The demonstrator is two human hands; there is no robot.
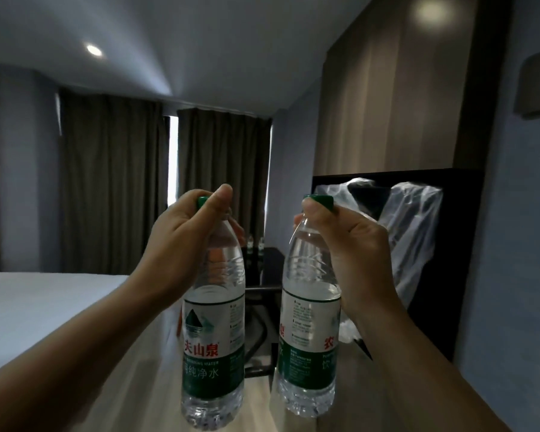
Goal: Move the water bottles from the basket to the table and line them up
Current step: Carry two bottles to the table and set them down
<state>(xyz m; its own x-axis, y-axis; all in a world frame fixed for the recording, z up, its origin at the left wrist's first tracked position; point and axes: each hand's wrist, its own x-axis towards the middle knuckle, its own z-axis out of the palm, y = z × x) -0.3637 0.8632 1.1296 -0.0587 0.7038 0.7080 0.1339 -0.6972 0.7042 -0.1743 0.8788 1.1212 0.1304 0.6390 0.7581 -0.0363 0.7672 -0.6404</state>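
Note:
Two clear water bottles with green caps and green-and-white labels hang upright in front of me. My left hand (181, 241) grips the neck of the left bottle (214, 344), thumb over the cap. My right hand (346, 244) grips the neck of the right bottle (307, 338) the same way. Both bottles are held in the air, side by side and apart, above the wooden surface (138, 385). No basket is in view.
A white bed (38, 310) lies at the left. A dark glass table (262, 266) with a chair stands behind the bottles. At the right a black unit (443, 275) holds crumpled clear plastic wrap (415, 232). Dark curtains cover the far window.

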